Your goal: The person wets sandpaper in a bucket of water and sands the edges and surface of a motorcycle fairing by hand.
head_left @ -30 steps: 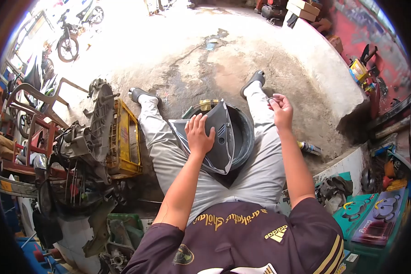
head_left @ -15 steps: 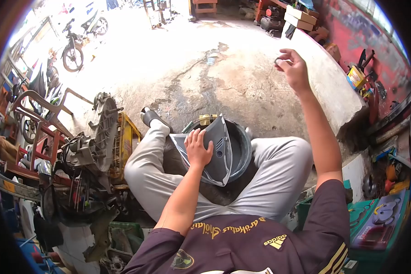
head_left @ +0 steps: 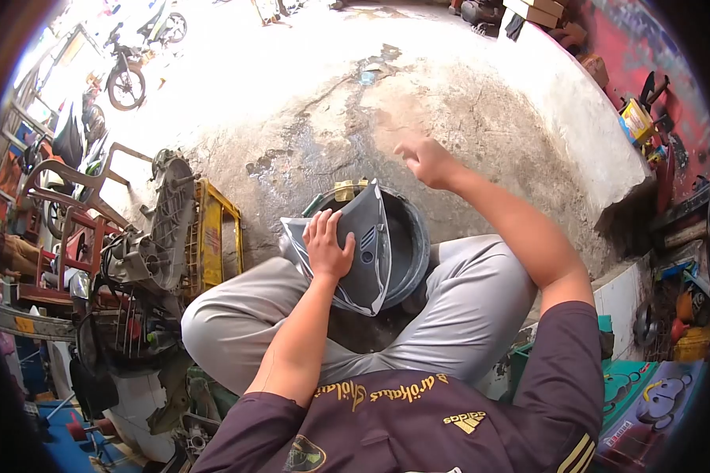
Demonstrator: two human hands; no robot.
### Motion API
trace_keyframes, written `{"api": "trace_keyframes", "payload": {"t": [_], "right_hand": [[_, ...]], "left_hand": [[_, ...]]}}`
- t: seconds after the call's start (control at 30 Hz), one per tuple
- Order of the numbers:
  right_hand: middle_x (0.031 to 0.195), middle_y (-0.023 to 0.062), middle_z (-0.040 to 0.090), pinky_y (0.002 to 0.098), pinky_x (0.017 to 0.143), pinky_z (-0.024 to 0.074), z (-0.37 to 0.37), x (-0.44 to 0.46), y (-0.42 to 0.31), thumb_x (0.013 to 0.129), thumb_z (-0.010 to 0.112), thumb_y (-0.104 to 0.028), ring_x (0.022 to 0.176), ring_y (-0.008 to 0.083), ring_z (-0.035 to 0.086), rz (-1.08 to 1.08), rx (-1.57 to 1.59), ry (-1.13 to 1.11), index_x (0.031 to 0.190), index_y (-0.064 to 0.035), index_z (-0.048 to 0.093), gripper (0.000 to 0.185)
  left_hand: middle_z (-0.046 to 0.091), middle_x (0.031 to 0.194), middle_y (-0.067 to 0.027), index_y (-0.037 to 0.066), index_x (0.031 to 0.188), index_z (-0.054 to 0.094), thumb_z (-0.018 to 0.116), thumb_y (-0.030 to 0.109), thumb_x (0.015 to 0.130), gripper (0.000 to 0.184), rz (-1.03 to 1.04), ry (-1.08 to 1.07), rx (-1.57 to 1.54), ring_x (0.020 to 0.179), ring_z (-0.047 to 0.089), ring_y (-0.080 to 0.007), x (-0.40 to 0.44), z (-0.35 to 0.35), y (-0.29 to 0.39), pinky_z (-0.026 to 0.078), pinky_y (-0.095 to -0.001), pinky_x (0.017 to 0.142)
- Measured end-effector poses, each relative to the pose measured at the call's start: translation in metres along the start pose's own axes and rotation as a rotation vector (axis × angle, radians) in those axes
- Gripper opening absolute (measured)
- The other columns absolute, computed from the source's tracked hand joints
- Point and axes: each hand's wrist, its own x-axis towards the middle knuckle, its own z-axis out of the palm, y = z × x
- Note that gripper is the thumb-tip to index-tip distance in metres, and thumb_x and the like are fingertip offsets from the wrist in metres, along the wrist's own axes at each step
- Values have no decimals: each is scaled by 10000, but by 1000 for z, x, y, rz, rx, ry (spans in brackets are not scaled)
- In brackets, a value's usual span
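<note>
Grey panel (head_left: 369,276) rests over the basin's (head_left: 420,236) left side, long edge running near to far. Left hand (head_left: 328,246), the nearer, lies flat on it, fingers extended. Right hand (head_left: 426,163) is raised beyond, apart, fingers bent; contents cannot be determined.

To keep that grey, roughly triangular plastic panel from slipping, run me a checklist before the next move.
1. Left hand on the grey panel: ok, fingers spread on top.
2. Panel over the round dark basin: ok, across its left part.
3. Whole basin opening in view: not ok, panel hides part.
4. Right hand away from the panel: ok, raised beyond the basin.
5. Right hand empty: cannot tell, fingers blurred.
</note>
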Motion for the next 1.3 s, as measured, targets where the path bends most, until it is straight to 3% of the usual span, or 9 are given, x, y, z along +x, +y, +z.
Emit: {"api": "trace_keyframes", "payload": {"t": [0.37, 0.5, 0.6, 0.63, 0.73, 0.8, 0.9, 1.0, 1.3], "right_hand": [[1027, 215, 767, 449, 891, 585, 17, -21, 32, 895, 687, -2, 996, 378, 744, -52, -110, -112, 1013, -4, 756, 137], [1022, 212, 767, 453, 898, 580, 23, -32, 7, 904, 714, -35, 1001, 381, 741, -27, 1, -200, 1007, -3, 747, 113], [1028, 212, 764, 456, 917, 576, 30, -8, 16, 911, 705, -32, 1013, 385, 737, -34, 45, -204, 1000, -5, 746, 102], [1028, 212, 760, 459, 923, 575, 37, 6, 30, 909, 696, -22, 1015, 388, 735, -60, -39, -159, 1005, -12, 749, 110], [1039, 216, 750, 473, 930, 578, 45, 26, 57, 890, 683, 0, 1029, 397, 730, -62, -168, -111, 987, -22, 758, 125], [1056, 216, 749, 476, 924, 582, 47, 27, 66, 869, 694, -8, 1037, 396, 728, 22, -132, -135, 958, -19, 759, 111], [1062, 210, 745, 475, 913, 583, 62, 36, 66, 866, 700, -35, 1033, 401, 722, 7, -72, -135, 930, -18, 760, 89], [1033, 203, 735, 482, 902, 581, 81, 38, 60, 882, 697, -49, 1010, 402, 717, -46, -17, -157, 920, -17, 754, 75], [995, 188, 714, 461, 838, 572, 141, 22, 70, 920, 696, -56, 941, 402, 714, 41, 227, 61, 923, 12, 722, 73]], "left_hand": [[527, 1485, -149, 106, 1468, 510, 703, 499, 979, 656, 146, -61, 86, 1456, 447, -380, 4, 1, -12, 286, -551, 1213], [675, 1287, -146, 76, 1461, 546, 644, 701, 969, 801, 202, -525, 314, 1267, 630, -324, 53, -37, -12, 390, -573, 1117], [680, 1311, -148, 70, 1448, 550, 638, 723, 967, 816, 277, -823, 432, 1245, 657, -322, 90, -49, -13, 428, -569, 1087], [677, 1349, -149, 92, 1548, 492, 639, 746, 955, 895, 303, -898, 478, 1254, 663, -324, 99, -51, -12, 448, -558, 1073], [666, 1362, -147, 134, 1655, 394, 652, 747, 944, 974, 509, -857, 506, 1259, 660, -327, 111, -51, -14, 453, -544, 1071], [589, 1517, -159, 168, 1724, 288, 664, 731, 940, 1036, 543, -898, 507, 1397, 583, -336, 119, -47, -15, 428, -563, 1144], [295, 1785, -128, 99, 1716, 283, 716, 660, 930, 1058, 761, -908, 386, 1618, 326, -345, 126, -38, -25, 329, -545, 1278], [309, 1780, -124, 65, 1698, 314, 734, 626, 926, 1043, 907, -898, 250, 1610, 339, -356, 135, -27, -34, 315, -537, 1296], [530, 1585, -171, 37, 1445, 609, 833, 399, 816, 760, 731, -763, -188, 1421, 521, -402, 124, -10, -37, 394, -531, 1235]]}}
